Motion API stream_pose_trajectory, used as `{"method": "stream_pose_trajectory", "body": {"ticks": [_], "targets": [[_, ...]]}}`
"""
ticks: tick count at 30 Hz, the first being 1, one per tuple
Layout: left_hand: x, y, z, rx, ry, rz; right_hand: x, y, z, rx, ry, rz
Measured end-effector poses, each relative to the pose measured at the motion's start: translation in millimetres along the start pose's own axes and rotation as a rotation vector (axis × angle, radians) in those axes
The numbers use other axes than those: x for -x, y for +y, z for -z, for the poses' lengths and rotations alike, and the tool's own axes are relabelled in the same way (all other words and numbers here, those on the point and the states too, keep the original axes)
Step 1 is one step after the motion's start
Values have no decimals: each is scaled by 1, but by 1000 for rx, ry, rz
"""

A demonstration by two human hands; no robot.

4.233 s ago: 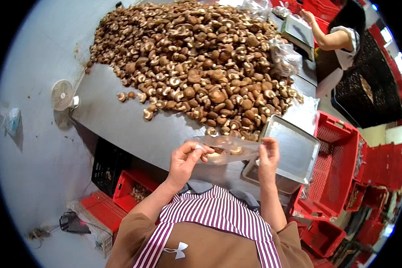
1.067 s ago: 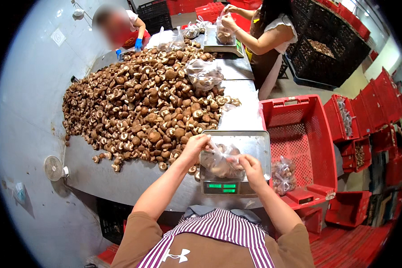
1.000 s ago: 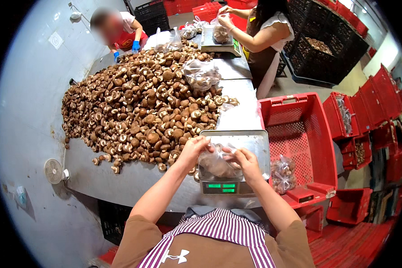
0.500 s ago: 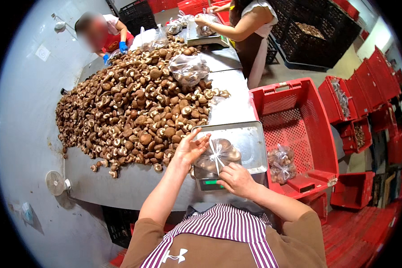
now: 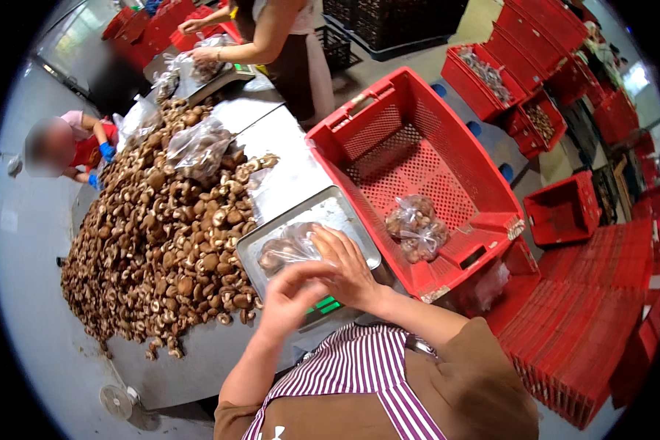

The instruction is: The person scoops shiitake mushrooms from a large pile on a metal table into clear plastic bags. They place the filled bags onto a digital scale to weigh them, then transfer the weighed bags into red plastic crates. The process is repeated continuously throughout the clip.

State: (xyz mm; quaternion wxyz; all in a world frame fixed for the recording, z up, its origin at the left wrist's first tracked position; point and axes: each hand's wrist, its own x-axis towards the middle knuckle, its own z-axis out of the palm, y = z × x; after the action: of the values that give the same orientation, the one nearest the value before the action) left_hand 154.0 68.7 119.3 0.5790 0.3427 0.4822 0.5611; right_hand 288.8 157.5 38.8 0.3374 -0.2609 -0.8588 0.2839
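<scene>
The left forearm [image 5: 253,363] rises from the lower edge, bent at the elbow, and brings the left hand [image 5: 290,301] up to the near side of the scale [image 5: 348,213]. Its fingers are half curled and lean toward the right, apart from the thumb; they overlap the right hand in this view and blur a little, so whether they pinch anything I cannot tell.

The right forearm [image 5: 425,315] comes in low from the right, slanting up and leftward across the body. The right hand [image 5: 352,271] reaches over the tray with its back showing, its fingers [image 5: 334,246] nearly straight and close together, lying against the right side of the bag [image 5: 277,253] — the thumb is hidden, so I cannot tell whether it grips.

That bag, clear and filled with mushrooms, sits on the metal tray, left of the right fingers. A green display [image 5: 326,304] glows partly behind the hands. Just right of the scale stands a red crate [image 5: 455,169] with filled bags [image 5: 422,238] inside; the mushroom pile [image 5: 169,227] spreads to the left.
</scene>
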Motion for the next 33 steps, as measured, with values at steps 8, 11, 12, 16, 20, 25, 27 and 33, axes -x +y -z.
{"method": "stream_pose_trajectory", "body": {"ticks": [8,11,12,16,20,25,27,33], "targets": [[-46,15,-30,-462,-118,-195,-23,147,74,-190,153,-255],[-41,-4,-3,-382,-55,-84,-38,219,99,-16,77,-418],[-40,-10,3,-369,-41,-30,-38,253,95,53,48,-412],[-35,-33,24,-401,54,61,-32,346,63,368,-185,-356],[-38,-32,39,-374,237,147,75,446,2,719,-469,-355],[-19,-61,84,-270,508,157,-11,367,-5,640,-439,-531],[-24,-68,100,-289,555,181,-78,321,16,431,-217,-439],[-115,-71,147,-917,790,116,-199,196,-20,-160,-135,-79]]}}
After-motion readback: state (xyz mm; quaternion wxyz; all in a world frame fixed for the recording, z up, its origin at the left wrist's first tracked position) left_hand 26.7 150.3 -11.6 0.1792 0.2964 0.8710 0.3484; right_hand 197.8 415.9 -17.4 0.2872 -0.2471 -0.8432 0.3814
